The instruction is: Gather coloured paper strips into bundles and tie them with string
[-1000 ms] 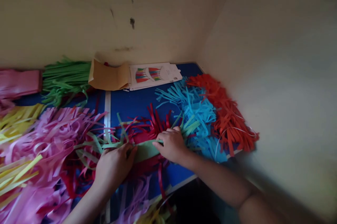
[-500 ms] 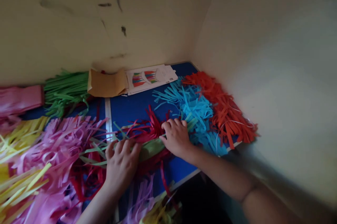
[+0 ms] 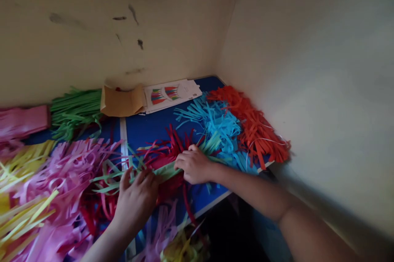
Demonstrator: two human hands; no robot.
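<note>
- Where the two hands meet the work, the pale green paper (image 3: 168, 172) lies between the fingers of the left hand (image 3: 138, 192) and those of the right hand (image 3: 194, 166)
- Long axis: from the left fingers, the flat band runs rightward and slightly away from the body, to the right fingers
- Nearer hand: neither has a clear lead; the left sits at the band's left part, the right at its right part
- Left fingers: bent, a little apart, over the band; the thumb is hidden, so a pinch cannot be confirmed
- Right fingers: bent and close together, tips at the band; whether they grip or only press cannot be told
- Loose ends: pale green strands spread to the left of the left fingers; others reach past the right fingers, over the blue fringe (image 3: 227, 124)
- Underneath: red paper (image 3: 171, 190) shows on both the near and far sides of the band between the fingers
- Surroundings: pink fringe (image 3: 72, 167) lies left of the left fingers; orange fringe (image 3: 261, 135) lies beyond the blue, right of the right fingers
</note>
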